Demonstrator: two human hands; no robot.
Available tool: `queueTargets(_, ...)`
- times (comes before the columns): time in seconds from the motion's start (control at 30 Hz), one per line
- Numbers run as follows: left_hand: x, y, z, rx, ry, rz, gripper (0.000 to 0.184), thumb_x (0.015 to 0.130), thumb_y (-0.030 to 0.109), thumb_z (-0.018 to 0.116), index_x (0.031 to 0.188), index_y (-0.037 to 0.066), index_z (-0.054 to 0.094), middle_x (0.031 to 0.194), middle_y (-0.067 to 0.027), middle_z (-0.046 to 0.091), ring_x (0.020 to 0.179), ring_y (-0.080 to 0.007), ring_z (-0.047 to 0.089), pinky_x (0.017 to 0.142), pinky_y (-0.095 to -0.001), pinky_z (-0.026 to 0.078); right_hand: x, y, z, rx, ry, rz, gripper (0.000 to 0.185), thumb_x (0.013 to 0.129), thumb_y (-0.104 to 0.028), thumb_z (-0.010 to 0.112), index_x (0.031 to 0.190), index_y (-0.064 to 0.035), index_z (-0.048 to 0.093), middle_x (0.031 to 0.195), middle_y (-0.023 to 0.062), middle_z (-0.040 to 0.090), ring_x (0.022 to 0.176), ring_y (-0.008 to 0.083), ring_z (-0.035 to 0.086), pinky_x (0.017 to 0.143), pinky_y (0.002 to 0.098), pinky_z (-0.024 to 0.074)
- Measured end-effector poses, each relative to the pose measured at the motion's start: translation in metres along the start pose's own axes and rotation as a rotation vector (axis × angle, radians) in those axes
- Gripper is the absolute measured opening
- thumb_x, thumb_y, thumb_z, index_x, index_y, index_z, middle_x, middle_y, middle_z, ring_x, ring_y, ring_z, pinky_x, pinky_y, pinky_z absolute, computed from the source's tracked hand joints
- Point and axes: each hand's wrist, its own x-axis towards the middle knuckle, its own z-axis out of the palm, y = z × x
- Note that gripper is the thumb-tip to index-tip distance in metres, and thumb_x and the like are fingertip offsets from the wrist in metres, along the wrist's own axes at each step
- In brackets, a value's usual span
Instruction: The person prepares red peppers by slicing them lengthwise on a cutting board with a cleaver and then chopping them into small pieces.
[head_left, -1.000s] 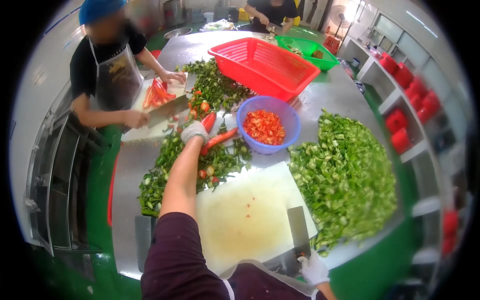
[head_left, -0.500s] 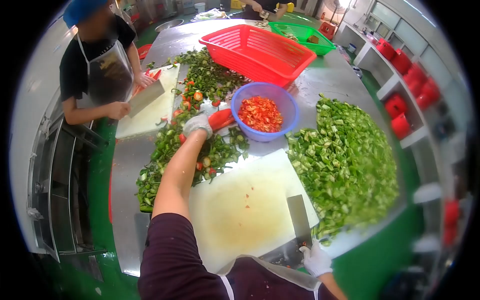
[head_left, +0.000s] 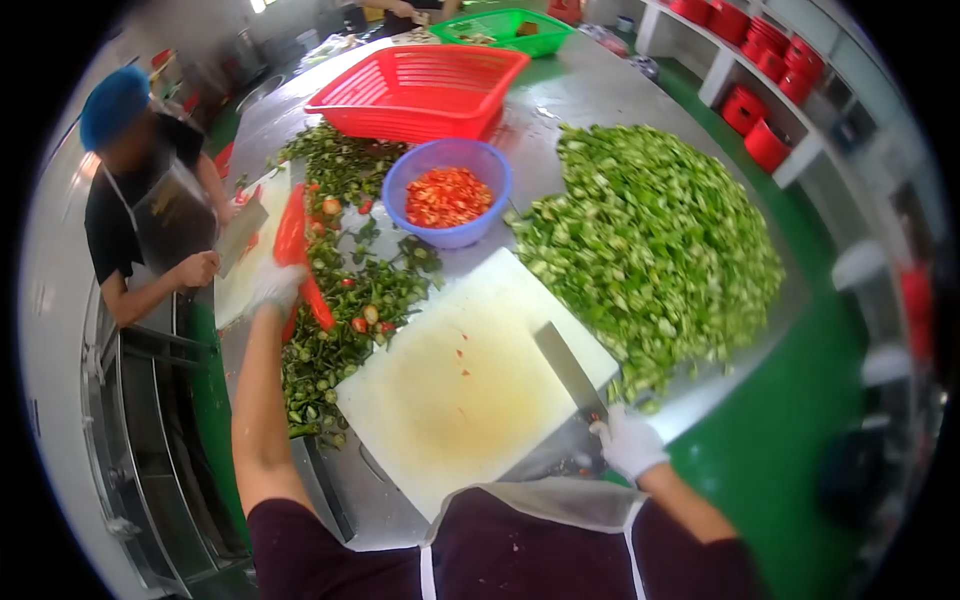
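Observation:
My left hand (head_left: 277, 284), in a whitish glove, is closed around several long red peppers (head_left: 291, 228) at the left of the table, beside the pile of pepper stems and tops (head_left: 350, 275). My gloved right hand (head_left: 630, 442) grips the handle of a cleaver (head_left: 568, 368), whose blade lies over the right edge of my white cutting board (head_left: 470, 370). A few small red bits lie on that board. Beyond it stands a purple bowl (head_left: 448, 235) with chopped red pepper (head_left: 447, 197) in it. Chopped green pepper (head_left: 650, 250) is heaped at the right.
A co-worker (head_left: 150, 190) at the left holds a cleaver (head_left: 240, 238) over another white board (head_left: 232, 295). A red basket (head_left: 415, 125) and a green basket (head_left: 545, 42) stand farther back. Another person's hands show at the far end.
My left hand has moved left from beside the purple bowl towards the co-worker's board, with red peppers in it. My right hand still holds the cleaver. The view has shifted.

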Motion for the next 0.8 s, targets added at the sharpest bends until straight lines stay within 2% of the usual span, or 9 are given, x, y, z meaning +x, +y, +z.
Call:
queueTargets(0.07, -0.040, -0.022, 0.009, -0.234, -0.060, 0.008, 0.028, 0.076, 0.013, 0.069, 0.103, 0.004, 0.066, 0.085, -0.0081, 0.068, 0.067, -0.0172, 0.064, 0.059, -0.0340, 0.052, 0.001, 0.000, -0.004, 0.006, -0.010, -0.028, 0.033, 0.102, -0.039, 0.050, 0.108, -0.0074, 0.050, 0.084, 0.0276, 0.070, 0.082, 0.0500, 0.069, 0.076, 0.0597, 0.0520)
queueTargets(0.13, -0.100, -0.029, 0.034, -0.390, -0.102, 0.135, 0.026, 0.079, 0.009, 0.067, 0.103, 0.003, 0.063, 0.085, -0.0054, 0.065, 0.064, -0.0173, 0.061, 0.057, -0.0340, 0.052, -0.001, -0.003, -0.012, 0.006, -0.034, -0.025, 0.033, 0.102, -0.039, 0.050, 0.109, -0.0064, 0.050, 0.087, 0.0276, 0.071, 0.085, 0.0499, 0.069, 0.077, 0.0594, 0.0520)
queueTargets(0.27, -0.206, -0.063, 0.106, -0.680, -0.099, -0.027, 0.020, 0.081, 0.005, 0.067, 0.101, 0.005, 0.062, 0.083, -0.0043, 0.064, 0.063, -0.0171, 0.059, 0.057, -0.0345, 0.052, 0.003, -0.001, -0.011, -0.023, -0.063, -0.042, 0.035, 0.102, -0.037, 0.049, 0.111, -0.0037, 0.049, 0.095, 0.0290, 0.070, 0.090, 0.0499, 0.068, 0.081, 0.0590, 0.0517)
queueTargets(0.33, -0.254, -0.052, 0.142, -0.858, -0.088, -0.205, 0.018, 0.081, 0.003, 0.065, 0.099, 0.004, 0.063, 0.081, -0.0046, 0.063, 0.061, -0.0162, 0.057, 0.057, -0.0324, 0.048, 0.003, 0.004, -0.008, -0.032, -0.074, -0.069, 0.036, 0.102, -0.037, 0.049, 0.112, -0.0024, 0.048, 0.099, 0.0301, 0.070, 0.092, 0.0501, 0.068, 0.082, 0.0590, 0.0516)
queueTargets(0.4, -0.273, -0.066, 0.181, -1.009, -0.055, -0.319, 0.021, 0.082, 0.000, 0.064, 0.102, 0.002, 0.057, 0.080, -0.0058, 0.060, 0.059, -0.0167, 0.056, 0.054, -0.0332, 0.047, 0.004, 0.007, -0.008, -0.032, -0.066, -0.084, 0.037, 0.102, -0.038, 0.049, 0.112, -0.0019, 0.048, 0.102, 0.0308, 0.069, 0.093, 0.0502, 0.068, 0.084, 0.0590, 0.0515)
queueTargets(0.47, -0.292, -0.073, 0.198, -1.289, -0.148, -0.415, 0.011, 0.088, -0.002, 0.060, 0.096, 0.001, 0.053, 0.075, -0.0090, 0.056, 0.058, -0.0213, 0.056, 0.056, -0.0361, 0.052, 0.002, 0.006, -0.009, -0.028, -0.058, -0.087, 0.037, 0.102, -0.038, 0.050, 0.113, -0.0020, 0.047, 0.104, 0.0311, 0.069, 0.094, 0.0503, 0.068, 0.084, 0.0590, 0.0514)
queueTargets(0.63, -0.336, -0.066, 0.170, -1.087, -0.098, -0.444, 0.030, 0.083, -0.003, 0.062, 0.110, -0.001, 0.049, 0.081, -0.0110, 0.058, 0.063, -0.0195, 0.057, 0.054, -0.0346, 0.049, -0.001, 0.011, -0.005, -0.019, -0.058, -0.101, 0.037, 0.102, -0.037, 0.050, 0.115, -0.0022, 0.048, 0.105, 0.0306, 0.069, 0.097, 0.0511, 0.067, 0.087, 0.0583, 0.0510)
queueTargets(0.73, -0.339, -0.080, 0.151, -0.715, -0.109, -0.286, 0.034, 0.083, -0.002, 0.064, 0.115, -0.003, 0.054, 0.087, -0.0121, 0.063, 0.068, -0.0209, 0.061, 0.063, -0.0362, 0.054, 0.002, 0.013, -0.008, -0.020, -0.088, -0.098, 0.036, 0.101, -0.036, 0.051, 0.114, -0.0029, 0.049, 0.106, 0.0303, 0.069, 0.098, 0.0509, 0.067, 0.087, 0.0586, 0.0508)
queueTargets(0.8, -0.344, -0.073, 0.150, -0.790, -0.115, -0.299, 0.032, 0.087, 0.002, 0.065, 0.117, -0.003, 0.053, 0.091, -0.0121, 0.063, 0.074, -0.0218, 0.062, 0.068, -0.0370, 0.055, 0.003, 0.016, -0.007, -0.016, -0.061, -0.124, 0.035, 0.100, -0.035, 0.052, 0.114, -0.0037, 0.049, 0.105, 0.0299, 0.070, 0.097, 0.0507, 0.067, 0.087, 0.0589, 0.0506)
